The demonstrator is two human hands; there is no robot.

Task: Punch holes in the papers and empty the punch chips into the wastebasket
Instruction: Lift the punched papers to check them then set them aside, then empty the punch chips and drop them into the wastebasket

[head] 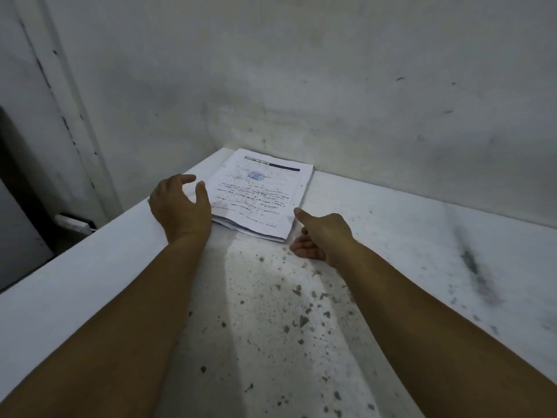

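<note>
A stack of printed papers (259, 194) lies at the far corner of a white, speckled table (391, 236), against the wall. Small punched holes show along the stack's right edge. My left hand (180, 206) hovers at the stack's left edge, fingers spread and thumb raised, holding nothing. My right hand (321, 236) rests on the table by the stack's near right corner, thumb pointing at the edge, fingers curled loosely underneath. No hole punch and no wastebasket are in view.
A stained white wall (331, 86) rises right behind the table. To the left of the table's edge stand a white door frame (60, 101) and a dark gap, with a small white object (72, 223) low down.
</note>
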